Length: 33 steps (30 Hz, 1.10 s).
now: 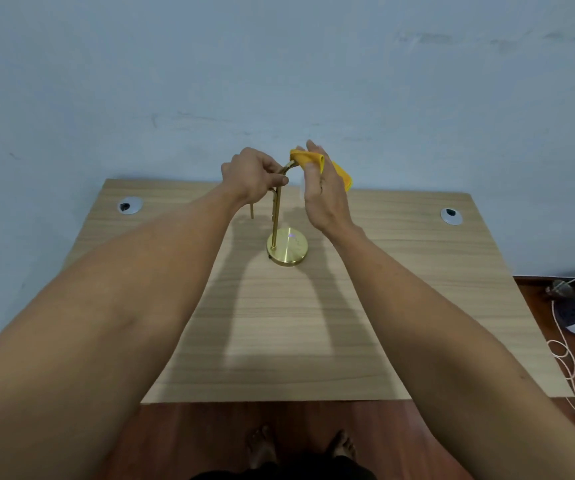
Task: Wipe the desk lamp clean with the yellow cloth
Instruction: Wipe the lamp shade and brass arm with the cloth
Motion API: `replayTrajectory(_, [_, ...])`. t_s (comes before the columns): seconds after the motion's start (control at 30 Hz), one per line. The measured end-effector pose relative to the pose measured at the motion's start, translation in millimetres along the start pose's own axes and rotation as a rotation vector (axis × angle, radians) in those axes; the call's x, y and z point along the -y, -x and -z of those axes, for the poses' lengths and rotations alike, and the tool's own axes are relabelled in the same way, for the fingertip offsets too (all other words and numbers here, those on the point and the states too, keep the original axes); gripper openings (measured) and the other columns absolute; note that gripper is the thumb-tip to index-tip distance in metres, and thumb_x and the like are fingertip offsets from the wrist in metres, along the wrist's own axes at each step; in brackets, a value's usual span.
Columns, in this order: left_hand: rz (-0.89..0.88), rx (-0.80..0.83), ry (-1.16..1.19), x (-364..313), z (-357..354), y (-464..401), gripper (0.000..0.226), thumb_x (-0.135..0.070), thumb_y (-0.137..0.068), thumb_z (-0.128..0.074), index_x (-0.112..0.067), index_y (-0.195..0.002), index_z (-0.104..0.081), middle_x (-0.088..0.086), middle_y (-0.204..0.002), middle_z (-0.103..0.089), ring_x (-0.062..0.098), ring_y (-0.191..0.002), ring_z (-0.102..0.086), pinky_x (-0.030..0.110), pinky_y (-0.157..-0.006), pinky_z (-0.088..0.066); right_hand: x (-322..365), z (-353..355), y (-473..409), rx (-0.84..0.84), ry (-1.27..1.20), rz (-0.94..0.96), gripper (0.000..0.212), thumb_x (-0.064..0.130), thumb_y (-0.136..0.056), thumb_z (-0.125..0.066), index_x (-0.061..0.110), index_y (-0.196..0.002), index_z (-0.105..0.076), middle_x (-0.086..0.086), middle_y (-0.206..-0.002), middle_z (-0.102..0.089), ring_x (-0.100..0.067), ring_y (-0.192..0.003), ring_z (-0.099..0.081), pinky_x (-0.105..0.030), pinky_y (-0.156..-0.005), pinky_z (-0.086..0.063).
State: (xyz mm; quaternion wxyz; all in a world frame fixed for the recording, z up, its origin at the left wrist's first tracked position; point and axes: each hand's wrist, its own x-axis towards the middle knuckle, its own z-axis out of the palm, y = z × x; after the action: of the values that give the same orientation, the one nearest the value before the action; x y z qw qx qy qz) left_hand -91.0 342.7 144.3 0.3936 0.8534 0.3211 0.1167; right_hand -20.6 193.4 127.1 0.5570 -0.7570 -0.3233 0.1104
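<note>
Hands (255, 174) raised — gripping lamp (275, 216), cloth (308, 159).

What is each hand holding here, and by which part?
The left hand grips the brass desk lamp at the top bend of its stem. The right hand holds the yellow cloth, draped over its fingers.
</note>
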Motion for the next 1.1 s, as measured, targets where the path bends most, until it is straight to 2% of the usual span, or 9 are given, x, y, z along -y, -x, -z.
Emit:
replayTrajectory(0.13, [0.008, 0.01, -0.006, 1.3, 1.9, -0.9, 0.013, -0.038, -0.082, -0.087, -0.028, -0.08, -0.077, -0.014, -0.079, -0.075, 0.014, -0.098, -0.075, 0.046, -0.115, -0.039, 9.3, -5.3, -1.8, -0.042, 0.022, -0.029, 0.046, 0.036, -0.107, -0.034, 0.017, -0.143, -0.055, 0.004, -0.154, -0.05, -0.011, -0.15, -0.031, -0.035, -0.125, -0.024])
replayTrajectory(0.2, [0.005, 0.027, 0.0, 2.5, 3.0, -2.1, 0.013, -0.039, -0.081, -0.087, -0.03, -0.079, -0.077, -0.015, -0.08, -0.076, 0.014, -0.099, -0.075, 0.047, -0.115, -0.039, 3.7, -6.2, 4.0, 0.042, 0.117, 0.068, 0.05, 0.031, -0.107, -0.034, 0.016, -0.154, -0.039, 0.008, -0.156, -0.048, -0.009, -0.155, -0.019, -0.027, -0.124, -0.018])
replayTrajectory(0.3, [0.005, 0.035, 0.01, 1.2, 4.3, -2.6, 0.013, -0.039, -0.08, -0.087, -0.029, -0.082, -0.079, -0.014, -0.083, -0.077, 0.014, -0.1, -0.074, 0.046, -0.116, -0.039, -1.4, 0.7, 4.3, -0.016, 0.08, 0.035, 0.048, 0.031, -0.11, -0.034, 0.017, -0.155, -0.04, 0.016, -0.156, -0.043, 0.001, -0.15, -0.022, -0.014, -0.117, -0.018])
replayTrajectory(0.43, [0.0, 0.048, 0.005, 3.1, 4.9, -4.0, 0.013, -0.039, -0.08, -0.087, -0.03, -0.081, -0.078, -0.014, -0.082, -0.077, 0.012, -0.099, -0.074, 0.047, -0.115, -0.041, -1.9, -1.4, 4.0, 0.053, 0.227, 0.127, 0.049, 0.026, -0.108, -0.033, 0.015, -0.155, -0.039, -0.001, -0.167, -0.03, -0.018, -0.157, -0.016, -0.032, -0.127, -0.016])
replayTrajectory(0.53, [-0.003, 0.057, 0.008, 2.8, 6.9, -3.7, 0.014, -0.038, -0.081, -0.087, -0.031, -0.076, -0.076, -0.018, -0.076, -0.074, 0.011, -0.099, -0.074, 0.046, -0.115, -0.041, -23.9, 7.7, 7.2, 0.143, 0.41, 0.323, 0.054, 0.021, -0.105, -0.032, 0.016, -0.159, -0.033, -0.003, -0.171, -0.017, -0.021, -0.159, -0.006, -0.027, -0.127, -0.008])
replayTrajectory(0.67, [-0.013, 0.053, -0.026, 2.5, 6.5, -4.7, 0.013, -0.04, -0.081, -0.086, -0.03, -0.082, -0.078, -0.018, -0.076, -0.073, 0.012, -0.1, -0.073, 0.046, -0.115, -0.04, -12.3, 7.8, 3.2, -0.002, 0.351, 0.129, 0.054, 0.026, -0.106, -0.029, 0.018, -0.159, -0.032, 0.001, -0.169, -0.023, -0.014, -0.157, -0.014, -0.036, -0.128, -0.018])
replayTrajectory(0.83, [-0.026, 0.055, -0.027, 4.3, 7.3, -5.9, 0.015, -0.039, -0.082, -0.086, -0.027, -0.089, -0.081, -0.018, -0.076, -0.073, 0.011, -0.099, -0.074, 0.046, -0.114, -0.039, -22.4, 1.1, 5.2, 0.159, 0.492, 0.417, 0.056, 0.021, -0.103, -0.031, 0.008, -0.157, -0.036, -0.011, -0.169, -0.022, -0.03, -0.158, -0.006, -0.038, -0.128, -0.011])
replayTrajectory(1.0, [-0.02, 0.061, -0.007, 5.2, 7.4, -7.2, 0.015, -0.04, -0.081, -0.086, -0.029, -0.089, -0.081, -0.018, -0.076, -0.075, 0.009, -0.098, -0.074, 0.046, -0.115, -0.04, -6.3, -3.1, 5.2, -0.024, 0.319, 0.137, 0.059, 0.031, -0.102, -0.028, 0.013, -0.158, -0.033, -0.005, -0.167, -0.029, -0.022, -0.157, -0.016, -0.044, -0.128, -0.015])
replayTrajectory(1.1, [-0.024, 0.061, -0.008, 6.0, 8.7, -7.6, 0.018, -0.041, -0.082, -0.086, -0.026, -0.092, -0.082, -0.016, -0.082, -0.077, 0.01, -0.099, -0.075, 0.048, -0.115, -0.04, -12.7, -8.2, 6.6, 0.093, 0.456, 0.355, 0.057, 0.021, -0.102, -0.031, 0.006, -0.157, -0.036, -0.013, -0.168, -0.026, -0.033, -0.158, -0.009, -0.044, -0.129, -0.013])
